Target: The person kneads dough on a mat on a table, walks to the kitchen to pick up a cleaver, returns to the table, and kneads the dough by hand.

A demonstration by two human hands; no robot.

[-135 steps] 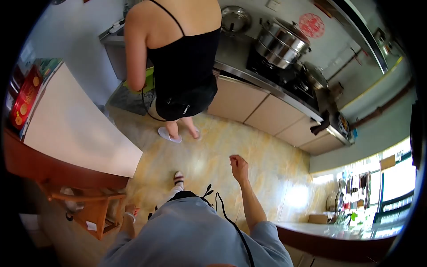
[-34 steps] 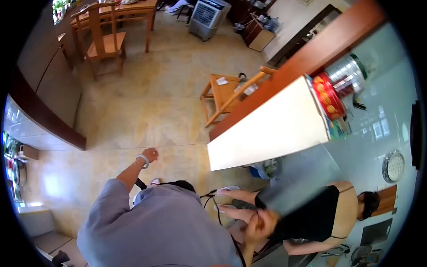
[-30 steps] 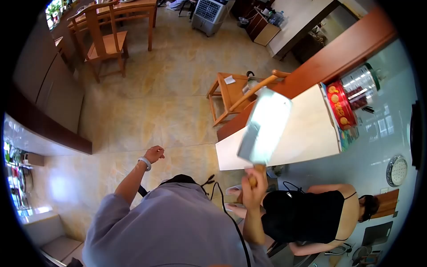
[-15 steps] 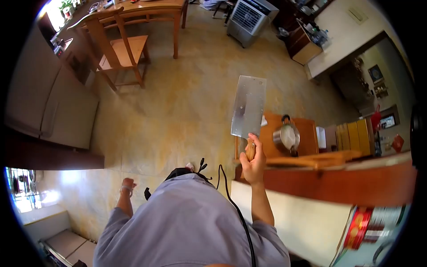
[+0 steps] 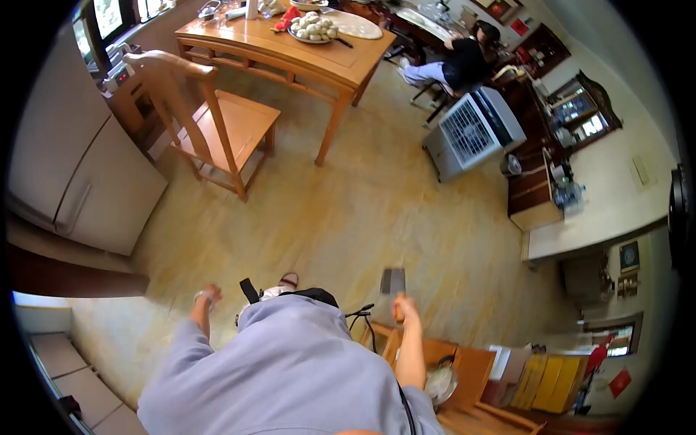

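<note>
Steel-bladed, the cleaver [image 5: 394,280] is already taken up, its handle [image 5: 399,310] wrapped by the right grip [image 5: 408,310] over the floor [image 5: 326,217], but is neither set down nor put to use, with the worktop [image 5: 254,38] well apart and the left grip [image 5: 211,293] loosely spread, empty.

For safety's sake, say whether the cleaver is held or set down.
Held: the right hand is closed around the handle of the cleaver, whose blade juts out beyond it.
</note>
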